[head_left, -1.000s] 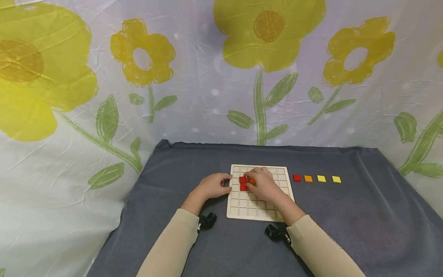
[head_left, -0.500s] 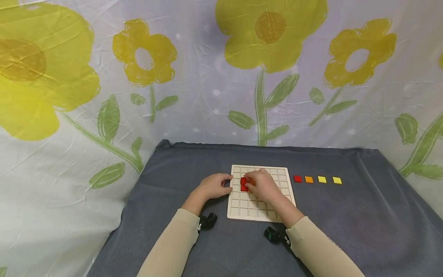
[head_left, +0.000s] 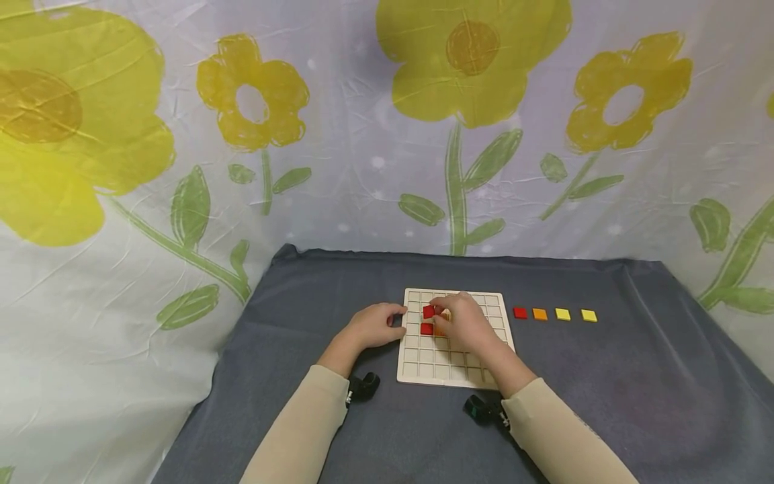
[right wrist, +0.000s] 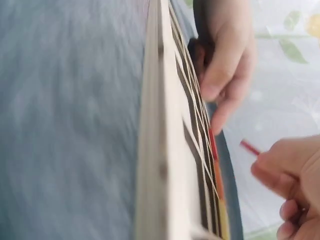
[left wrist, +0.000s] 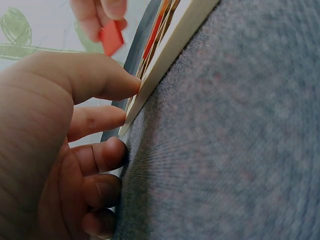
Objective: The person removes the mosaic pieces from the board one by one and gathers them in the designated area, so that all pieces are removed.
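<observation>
My right hand [head_left: 464, 321] pinches a red square tile [head_left: 428, 311] by its side, between thumb and fingertips. In both wrist views this tile hangs above the wooden grid board [head_left: 417, 370], apart from it. On the board beneath lie another red tile [head_left: 426, 329] and an orange tile [head_left: 440, 331], partly hidden by my right hand. A yellow tile [right wrist: 223, 217] follows them in the right wrist view. My left hand [head_left: 370, 325] rests at the board's left edge, thumb and index fingertips touching its rim, the other fingers loosely bent.
Right of the board, a loose row lies on the dark grey cloth [head_left: 605, 390]: a red tile [head_left: 520, 313], an orange tile [head_left: 540, 314] and two yellow tiles, one nearer [head_left: 563, 314]. A flower-patterned curtain [head_left: 351, 168] hangs behind the table.
The pinched red tile has come up off the board with my right hand, baring the orange tile below. My left hand stays at the board's edge.
</observation>
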Demonstrator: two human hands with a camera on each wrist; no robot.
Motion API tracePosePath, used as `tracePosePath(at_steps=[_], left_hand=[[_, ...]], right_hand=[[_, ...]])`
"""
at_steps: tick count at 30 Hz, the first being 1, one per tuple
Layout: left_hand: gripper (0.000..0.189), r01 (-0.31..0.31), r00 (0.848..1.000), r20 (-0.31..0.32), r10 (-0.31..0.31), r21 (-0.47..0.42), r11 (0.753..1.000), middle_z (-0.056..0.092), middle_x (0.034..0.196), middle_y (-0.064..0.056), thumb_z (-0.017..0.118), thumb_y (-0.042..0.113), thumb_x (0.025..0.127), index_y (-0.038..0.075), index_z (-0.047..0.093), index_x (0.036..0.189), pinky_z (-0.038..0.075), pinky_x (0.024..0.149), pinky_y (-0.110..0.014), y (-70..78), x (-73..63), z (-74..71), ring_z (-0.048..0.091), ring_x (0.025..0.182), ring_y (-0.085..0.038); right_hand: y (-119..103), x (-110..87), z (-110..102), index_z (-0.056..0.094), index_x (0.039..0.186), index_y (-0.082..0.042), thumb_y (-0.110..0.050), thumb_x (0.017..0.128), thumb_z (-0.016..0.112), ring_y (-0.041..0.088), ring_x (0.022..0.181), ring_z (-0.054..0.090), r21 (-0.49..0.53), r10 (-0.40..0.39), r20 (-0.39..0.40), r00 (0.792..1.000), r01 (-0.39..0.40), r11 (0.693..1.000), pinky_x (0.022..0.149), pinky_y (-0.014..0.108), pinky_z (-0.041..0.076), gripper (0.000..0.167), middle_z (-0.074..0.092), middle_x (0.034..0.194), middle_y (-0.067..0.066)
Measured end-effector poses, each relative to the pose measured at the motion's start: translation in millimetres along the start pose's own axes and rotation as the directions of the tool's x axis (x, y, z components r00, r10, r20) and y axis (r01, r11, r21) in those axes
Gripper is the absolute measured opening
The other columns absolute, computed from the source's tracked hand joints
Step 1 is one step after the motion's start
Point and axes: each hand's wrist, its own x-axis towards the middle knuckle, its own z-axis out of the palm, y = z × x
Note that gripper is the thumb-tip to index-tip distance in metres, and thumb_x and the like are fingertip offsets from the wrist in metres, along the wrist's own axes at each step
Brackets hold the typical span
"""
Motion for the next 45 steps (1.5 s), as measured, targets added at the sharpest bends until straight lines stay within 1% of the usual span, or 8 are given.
tracePosePath(at_steps=[11, 19, 21, 26, 28, 32, 35, 45], left_hand=[[0.052, 0.014, 1.0, -0.006, -0.014, 0.006, 1.0, 0.054, 0.076, 0.001, 0.068, 0.033, 0.095, 0.017, 0.062, 0.144, 0.035, 0.061, -0.032, -3.2, 0.2, 2.9, 0.048, 0.067, -0.013], [0.053, 0.008, 1.0, -0.021, -0.008, -0.004, 1.0, 0.053, 0.074, 0.001, 0.068, 0.033, 0.094, 0.017, 0.062, 0.145, 0.034, 0.06, -0.031, -3.0, -0.6, 1.6, 0.046, 0.064, -0.013], [0.053, 0.005, 1.0, -0.025, -0.005, -0.004, 1.0, 0.053, 0.073, 0.001, 0.068, 0.033, 0.094, 0.017, 0.062, 0.144, 0.034, 0.059, -0.031, -3.2, -0.3, 1.5, 0.045, 0.063, -0.013], [0.053, 0.003, 1.0, -0.029, -0.003, -0.005, 1.0, 0.052, 0.072, 0.002, 0.068, 0.033, 0.094, 0.017, 0.062, 0.144, 0.033, 0.057, -0.03, -3.9, -0.1, 1.8, 0.044, 0.061, -0.012], [0.053, 0.004, 1.0, -0.028, -0.004, -0.006, 1.0, 0.053, 0.071, 0.002, 0.068, 0.033, 0.094, 0.017, 0.062, 0.144, 0.033, 0.056, -0.03, -3.9, -0.3, 1.8, 0.044, 0.061, -0.012], [0.053, 0.005, 1.0, -0.028, -0.005, -0.006, 1.0, 0.053, 0.072, 0.002, 0.068, 0.033, 0.094, 0.017, 0.062, 0.144, 0.033, 0.056, -0.03, -3.3, 0.0, 2.2, 0.044, 0.061, -0.012], [0.053, 0.008, 1.0, -0.029, -0.009, -0.006, 1.0, 0.053, 0.073, 0.001, 0.069, 0.032, 0.094, 0.017, 0.063, 0.144, 0.033, 0.057, -0.03, -2.5, 0.2, 2.3, 0.045, 0.062, -0.013], [0.052, 0.006, 1.0, -0.024, -0.007, -0.023, 1.0, 0.052, 0.072, 0.001, 0.069, 0.031, 0.093, 0.015, 0.063, 0.143, 0.032, 0.056, -0.03, 0.2, -0.3, 1.2, 0.044, 0.062, -0.013]], right_hand=[[3, -3.5, -40, 0.074, 0.126, -0.01, -0.01, 0.095, 0.07, 0.027, 0.1, 0.056, 0.104, 0.071, 0.029, 0.997, -0.074, 0.992, 0.067, 0.038, 0.042, 0.032, 0.074, 0.105, 0.003], [9, -6.3, -69, 0.072, 0.129, -0.007, -0.009, 0.096, 0.068, 0.037, 0.118, 0.056, 0.126, 0.075, 0.026, 0.997, -0.077, 0.989, 0.077, 0.046, 0.043, 0.033, 0.074, 0.109, 0.006], [12, -7.0, -74, 0.072, 0.13, -0.006, -0.009, 0.096, 0.068, 0.036, 0.116, 0.056, 0.129, 0.073, 0.033, 0.997, -0.077, 0.989, 0.073, 0.045, 0.043, 0.034, 0.074, 0.111, 0.007], [18, -10.0, -87, 0.071, 0.131, -0.005, -0.01, 0.097, 0.068, 0.034, 0.114, 0.059, 0.14, 0.073, 0.036, 0.997, -0.077, 0.987, 0.082, 0.047, 0.045, 0.034, 0.072, 0.112, 0.01], [21, -11.7, -92, 0.071, 0.131, -0.005, -0.011, 0.098, 0.068, 0.032, 0.109, 0.059, 0.144, 0.084, 0.036, 0.996, -0.088, 0.986, 0.082, 0.047, 0.044, 0.034, 0.072, 0.111, 0.008], [26, -15.4, -101, 0.072, 0.129, -0.007, -0.012, 0.098, 0.069, 0.025, 0.077, 0.049, 0.168, 0.124, 0.039, 0.992, -0.129, 0.977, 0.067, 0.042, 0.039, 0.032, 0.07, 0.105, 0.006], [30, -18.1, -109, 0.072, 0.129, -0.007, -0.012, 0.098, 0.068, 0.022, 0.061, 0.039, 0.193, 0.148, 0.047, 0.988, -0.155, 0.969, 0.059, 0.038, 0.037, 0.032, 0.068, 0.103, 0.006], [43, -28.8, -127, 0.07, 0.132, -0.007, -0.015, 0.1, 0.066, 0.019, 0.052, 0.038, 0.196, 0.225, 0.069, 0.972, -0.234, 0.952, 0.055, 0.037, 0.042, 0.034, 0.067, 0.105, 0.01]])
